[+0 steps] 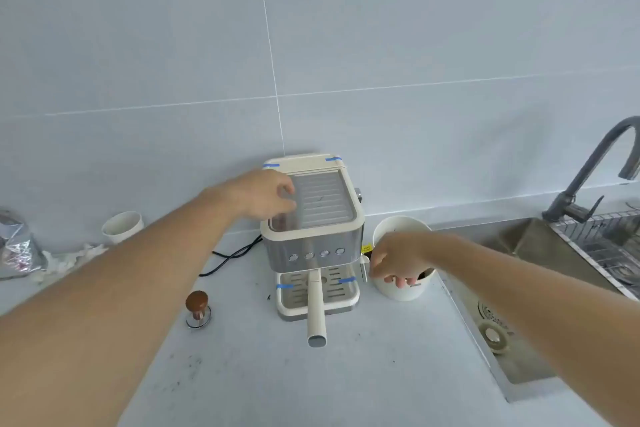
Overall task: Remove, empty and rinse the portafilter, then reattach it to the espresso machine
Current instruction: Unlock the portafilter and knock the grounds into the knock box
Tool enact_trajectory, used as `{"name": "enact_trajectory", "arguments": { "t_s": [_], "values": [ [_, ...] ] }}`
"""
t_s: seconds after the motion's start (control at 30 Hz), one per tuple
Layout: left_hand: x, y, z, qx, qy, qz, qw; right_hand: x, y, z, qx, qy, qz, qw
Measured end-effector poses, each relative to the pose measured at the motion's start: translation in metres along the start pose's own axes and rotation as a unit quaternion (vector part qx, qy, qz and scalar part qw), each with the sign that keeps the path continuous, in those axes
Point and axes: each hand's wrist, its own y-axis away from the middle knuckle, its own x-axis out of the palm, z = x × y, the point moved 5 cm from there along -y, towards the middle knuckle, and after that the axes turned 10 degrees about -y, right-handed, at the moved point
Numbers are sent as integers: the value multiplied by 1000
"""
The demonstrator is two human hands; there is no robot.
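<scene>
The cream and steel espresso machine stands on the counter against the wall. Its portafilter is locked under the front, with the long cream handle pointing toward me over the drip tray. My left hand lies on the machine's top left edge, fingers and thumb curled on it. To the right of the machine, my right hand hovers over the rim of a white tub. Its fingers hang loosely curled with nothing in them, close to the steam wand.
A wooden-knobbed tamper stands left of the machine, and a black power cord runs behind it. A paper cup and a foil bag sit at far left. The steel sink and grey tap are on the right.
</scene>
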Motion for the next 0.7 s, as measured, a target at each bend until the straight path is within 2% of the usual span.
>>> {"name": "enact_trajectory", "arguments": {
  "t_s": [0.1, 0.2, 0.33, 0.4, 0.5, 0.57, 0.6, 0.7],
  "values": [
    [11, -2, -3, 5, 25, -19, 1000, 30, -14, -7, 1, -71, 18, 997],
    [25, -4, -14, 35, 33, -37, 998, 56, -30, -6, -3, -171, 1, 985],
    [43, -12, -23, 72, 44, -33, 996, 87, -50, 6, -7, -305, -16, 952],
    [54, -12, -30, 106, 14, -35, 994, 105, -59, 13, -8, -354, -15, 935],
    [57, -6, -36, 147, -27, -102, 983, 126, -68, 21, -5, -398, -24, 917],
    [60, -9, -35, 155, -31, -119, 980, 136, -75, 24, 6, -419, -27, 908],
    [58, -9, -33, 156, -28, -124, 980, 138, -76, 27, 7, -440, -27, 898],
    [64, -15, -30, 152, -18, -113, 982, 154, -86, 31, 18, -548, -10, 836]
  ]
}}
